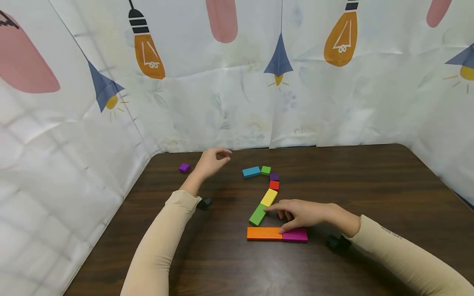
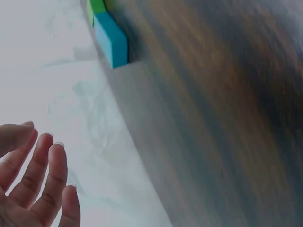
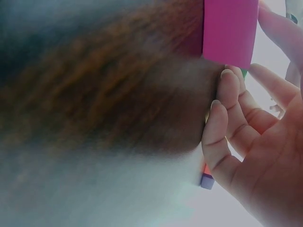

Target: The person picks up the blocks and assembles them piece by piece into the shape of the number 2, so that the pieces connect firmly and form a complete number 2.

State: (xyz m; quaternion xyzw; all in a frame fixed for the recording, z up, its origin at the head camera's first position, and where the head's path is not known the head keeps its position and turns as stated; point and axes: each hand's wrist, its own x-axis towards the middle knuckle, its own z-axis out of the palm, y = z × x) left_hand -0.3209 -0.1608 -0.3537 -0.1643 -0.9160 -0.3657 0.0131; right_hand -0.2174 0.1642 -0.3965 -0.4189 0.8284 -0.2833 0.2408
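My right hand [image 1: 305, 212] reaches over the blocks, its index fingertip at the long green block [image 1: 257, 215]. Its thumb tip touches the orange block [image 1: 264, 234], near the seam with the magenta block [image 1: 295, 235]. In the right wrist view the magenta block stands large beside the bent fingers [image 3: 216, 125]. A yellow block [image 1: 269, 197] meets the long green one end to end. My left hand [image 1: 212, 161] is raised, loosely bent and holding nothing, left of the blue block [image 1: 251, 172]. From the blue block, a small green block [image 1: 266, 170], a purple block [image 1: 274, 176] and a red block [image 1: 274, 186] curve toward the yellow one.
A separate purple block [image 1: 184, 167] lies at the far left of the dark wooden table [image 1: 370, 185]. A patterned cloth [image 1: 222, 107] hangs behind the table's far edge and along its sides. Dark wrist devices [image 1: 338, 242] sit under the sleeves.
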